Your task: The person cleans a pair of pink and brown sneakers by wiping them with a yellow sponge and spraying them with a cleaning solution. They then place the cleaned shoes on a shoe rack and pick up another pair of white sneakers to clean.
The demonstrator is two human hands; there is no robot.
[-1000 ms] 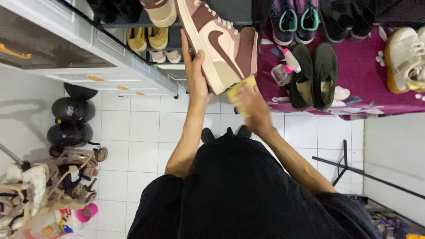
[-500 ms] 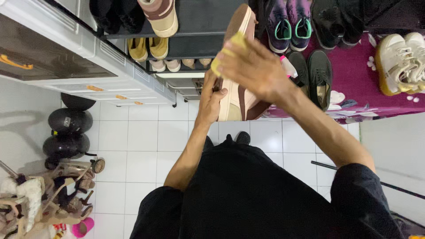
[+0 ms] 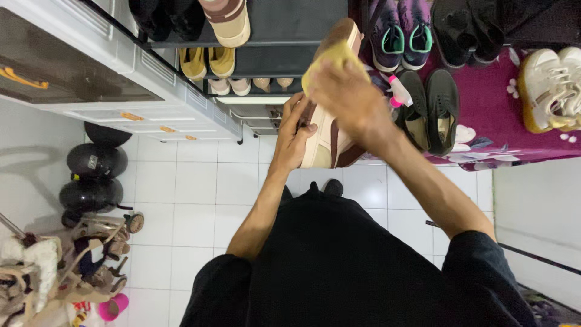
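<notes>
Above the white tiled floor [image 3: 200, 200], in front of the dark shoe rack's lower shelf edge [image 3: 272, 60], a cream and brown high-top sneaker [image 3: 330, 130] is held up in the air, its long axis running away from the body. The left hand [image 3: 295, 136] clasps its near end. The right hand [image 3: 348, 97] presses a yellow sponge [image 3: 330, 60] onto the far end.
</notes>
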